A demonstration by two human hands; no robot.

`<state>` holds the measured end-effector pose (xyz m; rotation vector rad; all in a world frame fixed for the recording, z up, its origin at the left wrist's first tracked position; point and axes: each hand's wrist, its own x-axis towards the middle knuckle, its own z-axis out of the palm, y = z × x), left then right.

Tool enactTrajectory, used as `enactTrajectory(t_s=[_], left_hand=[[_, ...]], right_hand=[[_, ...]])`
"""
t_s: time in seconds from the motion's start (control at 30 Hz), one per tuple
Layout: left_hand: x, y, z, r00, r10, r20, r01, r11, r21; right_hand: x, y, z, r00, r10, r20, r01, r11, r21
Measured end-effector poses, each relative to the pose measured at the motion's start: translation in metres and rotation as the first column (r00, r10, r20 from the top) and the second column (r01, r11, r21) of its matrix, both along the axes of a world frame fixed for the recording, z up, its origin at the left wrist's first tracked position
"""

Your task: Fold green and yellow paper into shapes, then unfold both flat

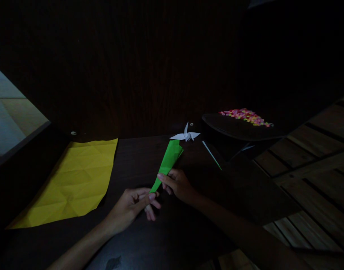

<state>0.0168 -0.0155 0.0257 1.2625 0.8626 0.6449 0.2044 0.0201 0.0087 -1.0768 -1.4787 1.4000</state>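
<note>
A long, narrow folded piece of green paper (168,162) lies slanted over the dark table (132,161). My left hand (134,208) pinches its near pointed tip between thumb and fingers. My right hand (177,184) grips the paper's middle from the right side, fingertip pressed on its edge. The far end of the green paper points toward a small white paper crane (186,135) standing just beyond it.
A large creased yellow sheet (76,180) lies flat to the left. A dark tray (239,129) with several small multicoloured pieces (245,116) sits at the back right, a thin green-white strip (213,155) near it. Wooden slats (310,176) lie to the right.
</note>
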Motion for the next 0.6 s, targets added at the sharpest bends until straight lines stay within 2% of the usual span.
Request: enactTrajectory(t_s=[0.17, 0.4, 0.6], left_hand=[[-0.003, 0.000, -0.004, 1.000, -0.011, 0.009, 0.011, 1.000, -0.014], [-0.003, 0.001, -0.009, 0.994, 0.001, 0.106, 0.008, 0.996, -0.091], [-0.001, 0.002, -0.012, 0.996, 0.061, 0.071, -0.058, 0.998, -0.039]], right_hand=[[-0.001, 0.000, 0.001, 0.999, 0.004, -0.039, -0.005, 1.000, -0.024], [-0.002, 0.001, -0.005, 0.998, 0.026, -0.052, -0.028, 0.999, -0.036], [-0.002, 0.000, 0.000, 0.999, -0.044, -0.002, 0.044, 0.999, -0.007]])
